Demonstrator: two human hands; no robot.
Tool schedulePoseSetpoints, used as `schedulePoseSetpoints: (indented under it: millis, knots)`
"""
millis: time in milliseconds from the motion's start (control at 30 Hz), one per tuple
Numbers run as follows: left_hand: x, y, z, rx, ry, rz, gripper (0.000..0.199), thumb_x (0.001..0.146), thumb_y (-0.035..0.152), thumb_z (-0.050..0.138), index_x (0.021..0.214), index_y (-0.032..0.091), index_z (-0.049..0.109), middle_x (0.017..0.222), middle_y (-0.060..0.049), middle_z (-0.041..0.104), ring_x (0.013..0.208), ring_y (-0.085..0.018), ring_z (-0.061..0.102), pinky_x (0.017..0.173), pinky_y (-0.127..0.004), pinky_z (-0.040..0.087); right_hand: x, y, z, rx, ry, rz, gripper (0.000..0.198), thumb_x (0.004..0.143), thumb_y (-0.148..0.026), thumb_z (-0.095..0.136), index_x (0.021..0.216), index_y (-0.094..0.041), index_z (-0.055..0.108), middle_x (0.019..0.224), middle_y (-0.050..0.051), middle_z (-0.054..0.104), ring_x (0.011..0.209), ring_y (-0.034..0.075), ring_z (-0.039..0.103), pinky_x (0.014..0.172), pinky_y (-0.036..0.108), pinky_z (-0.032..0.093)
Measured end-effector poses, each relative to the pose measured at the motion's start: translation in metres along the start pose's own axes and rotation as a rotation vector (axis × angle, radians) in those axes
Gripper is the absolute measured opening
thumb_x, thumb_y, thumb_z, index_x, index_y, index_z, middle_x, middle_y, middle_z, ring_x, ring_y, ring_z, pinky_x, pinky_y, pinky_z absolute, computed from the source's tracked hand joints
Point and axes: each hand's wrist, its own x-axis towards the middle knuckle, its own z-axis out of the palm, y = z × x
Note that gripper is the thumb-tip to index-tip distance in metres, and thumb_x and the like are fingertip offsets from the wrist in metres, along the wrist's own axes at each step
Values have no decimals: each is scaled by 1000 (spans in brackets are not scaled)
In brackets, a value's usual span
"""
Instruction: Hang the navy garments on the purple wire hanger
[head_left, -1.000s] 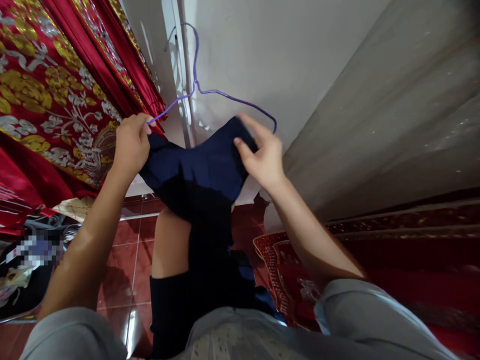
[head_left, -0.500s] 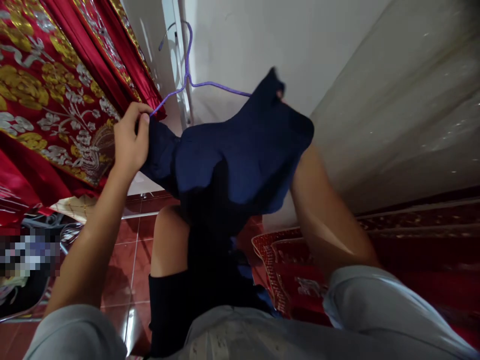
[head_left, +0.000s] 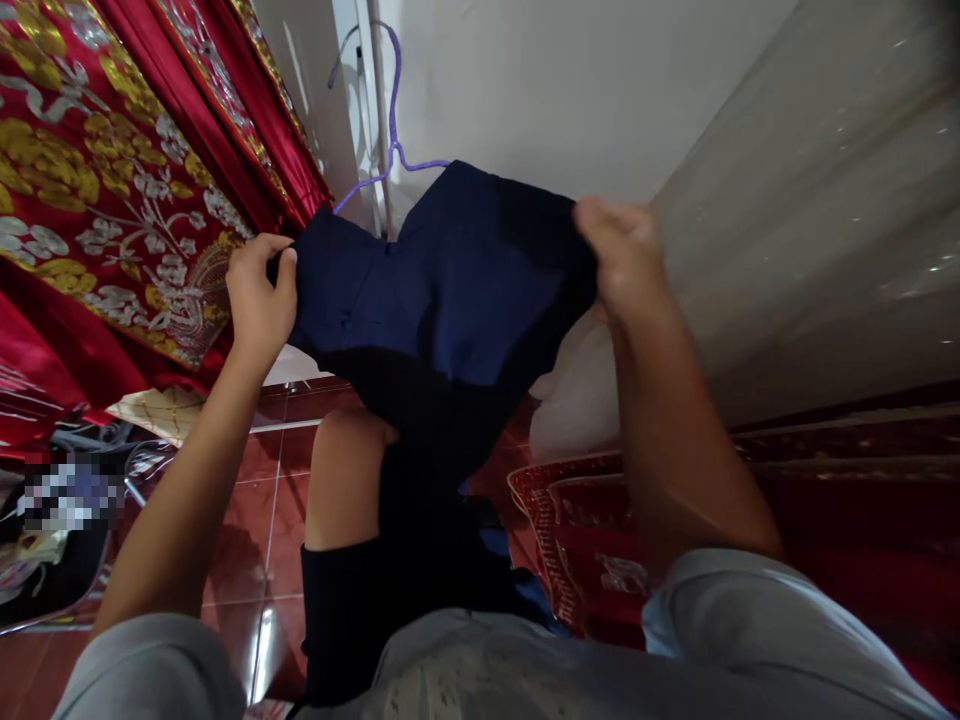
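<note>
A dark navy garment, which looks like a shirt (head_left: pixel 465 270), is spread between my hands in front of my knees. A purple clothes hanger (head_left: pixel 393 120) runs down into its top, and the hook stays exposed above the cloth. My left hand (head_left: pixel 262 290) pinches the garment's left edge between thumb and fingers. At the opposite edge my right hand (head_left: pixel 626 250) is closed round the cloth. Most of the hanger's arms are hidden under the fabric, and the lower part of the garment merges with dark cloth over my lap.
Red drapery with gold and silver flowers (head_left: pixel 97 160) hangs at the left. A white wall (head_left: pixel 540 80) stands ahead, with a glossy pale sheet (head_left: pixel 810 230) at the right. Red cloth with a beaded border (head_left: pixel 547 540) lies lower right, over red floor tiles (head_left: pixel 240 540).
My right hand has come out from behind the cloth and pulled its right side outward, covering the hanger's right arm. The left hand has dropped slightly, still pinching the edge.
</note>
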Motion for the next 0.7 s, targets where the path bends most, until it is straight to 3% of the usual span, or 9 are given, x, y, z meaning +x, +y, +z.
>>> schedulePoseSetpoints:
  millis: [67, 200, 267, 333, 400, 500, 567, 600, 700]
  knots:
    - [-2, 11, 3, 1, 45, 60, 30, 102, 48, 52, 118, 24, 63, 119, -8, 66, 122, -25, 58, 111, -47, 42, 2, -17, 2, -60, 84, -95, 43, 84, -54, 71, 65, -20, 53, 62, -3, 31, 61, 11, 27, 59, 29, 23]
    - [-10, 49, -3, -62, 31, 199, 52, 106, 59, 38, 141, 22, 51, 144, -9, 51, 141, -23, 42, 121, -50, 31, -8, -52, 13, -100, 284, -193, 51, 93, -44, 60, 60, -25, 26, 67, -3, 14, 64, 12, 14, 61, 31, 14]
    - [-14, 68, -10, -190, -15, 189, 50, 106, 61, 37, 140, 27, 51, 143, -7, 53, 140, -22, 46, 120, -49, 35, -28, -67, 24, -92, 386, -176, 51, 95, -41, 55, 63, -25, 18, 68, -2, 12, 64, 13, 12, 61, 31, 14]
    - [-14, 83, -18, -389, -89, 148, 44, 107, 59, 36, 134, 30, 55, 137, -5, 58, 133, -23, 55, 114, -46, 44, -58, -78, 38, -89, 435, -186, 46, 96, -40, 50, 64, -23, 21, 67, -2, 15, 61, 13, 17, 59, 31, 18]
    - [-14, 92, -27, -553, -206, 68, 39, 109, 52, 31, 128, 30, 58, 126, -6, 64, 122, -23, 65, 104, -45, 54, -92, -84, 53, -92, 297, -271, 33, 98, -41, 48, 71, -23, 43, 65, -1, 30, 59, 15, 32, 58, 32, 29]
    - [-18, 95, -47, -599, -417, -117, 36, 109, 41, 33, 122, 26, 62, 92, -6, 68, 99, -23, 73, 87, -44, 61, -131, -77, 71, -10, -321, -606, 37, 101, -55, 37, 95, -30, 65, 73, 1, 57, 58, 17, 54, 53, 34, 43]
    - [-27, 92, -66, -573, -578, -210, 31, 105, 40, 42, 116, 24, 67, 68, -3, 60, 75, -22, 73, 74, -40, 63, -138, -62, 81, 61, -542, -720, 46, 102, -58, 30, 105, -32, 68, 84, 4, 67, 67, 19, 65, 57, 34, 51]
    - [-32, 90, -76, -554, -676, -235, 30, 103, 42, 46, 111, 24, 69, 59, -2, 55, 62, -21, 69, 66, -38, 62, -135, -53, 84, 52, -518, -688, 45, 102, -56, 30, 108, -33, 69, 90, 5, 69, 76, 20, 68, 64, 35, 55]
    - [-46, 82, -105, -475, -1010, -281, 32, 99, 51, 54, 107, 25, 72, 49, 0, 54, 44, -19, 60, 48, -32, 54, -111, -24, 90, -166, -192, -368, 40, 99, -54, 43, 124, -31, 64, 115, 10, 67, 114, 27, 65, 100, 47, 53]
